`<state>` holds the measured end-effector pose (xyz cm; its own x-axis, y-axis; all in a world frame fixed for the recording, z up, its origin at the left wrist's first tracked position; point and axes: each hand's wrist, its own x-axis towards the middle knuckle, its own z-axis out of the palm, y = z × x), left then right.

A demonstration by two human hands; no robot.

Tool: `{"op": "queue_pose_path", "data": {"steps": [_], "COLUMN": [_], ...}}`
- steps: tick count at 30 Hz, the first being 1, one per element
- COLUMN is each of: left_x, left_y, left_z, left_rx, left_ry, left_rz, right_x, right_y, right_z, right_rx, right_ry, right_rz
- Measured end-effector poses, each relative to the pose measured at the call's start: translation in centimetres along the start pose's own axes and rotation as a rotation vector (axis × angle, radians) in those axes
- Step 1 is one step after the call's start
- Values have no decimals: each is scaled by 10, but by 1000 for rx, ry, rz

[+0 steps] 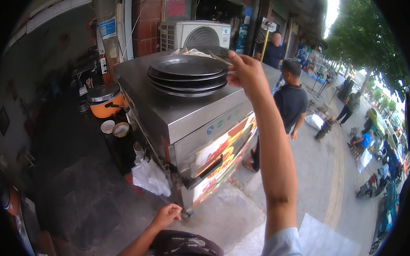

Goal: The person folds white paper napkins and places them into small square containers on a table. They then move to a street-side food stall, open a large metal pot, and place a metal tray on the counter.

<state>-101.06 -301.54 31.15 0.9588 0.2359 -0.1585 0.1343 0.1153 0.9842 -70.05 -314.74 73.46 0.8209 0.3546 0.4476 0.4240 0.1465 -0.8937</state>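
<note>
Stretched out over a stainless steel cabinet (207, 110), my right hand (245, 69) pinches a dark, thin-handled utensil (224, 55), its kind unclear. Just left of those fingers, several round black metal pans (188, 66) lie stacked on the cabinet top. A pale cloth (191, 52) shows behind the stack. My left hand (167, 215) hangs low near the cabinet's bottom corner, with its fingers curled and no object visible in it.
An orange pot (106, 106) and bowls (117, 128) stand left of the cabinet, above a hanging white plastic bag (150, 176). An air conditioner unit (195, 34) is behind. A person in a dark shirt (291, 103) stands close by on the right; another (273, 54) is farther back.
</note>
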Motion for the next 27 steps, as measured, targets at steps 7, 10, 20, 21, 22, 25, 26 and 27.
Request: {"op": "queue_pose_path", "data": {"steps": [7,10,20,21,22,25,26,27], "left_x": [0,7,79,87,92,112,116,116], "left_y": [87,172,387,393,394,388,387,390], "left_z": [-29,-45,-42,-44,-44,-39,-44,-47], "left_rx": [161,202,667,745,822,818,834,835], "left_ry": [227,441,464,442,415,389,397,401], "left_rz": [269,561,1178,1130,1082,1046,1064,1094], "right_x": [-46,-54,-72,-74,-77,-68,-70,-69], "right_y": [21,30,43,41,37,51,46,44], "right_z": [-4,0,10,11,12,12,17,18], "right_rx": [-261,-272,-427,-433,-441,-426,-412,-448], "right_ry": [54,18,124,94,67,89,93,113], "right_rz": [-313,-359,-451,-453,-453,-517,-520,-545]}}
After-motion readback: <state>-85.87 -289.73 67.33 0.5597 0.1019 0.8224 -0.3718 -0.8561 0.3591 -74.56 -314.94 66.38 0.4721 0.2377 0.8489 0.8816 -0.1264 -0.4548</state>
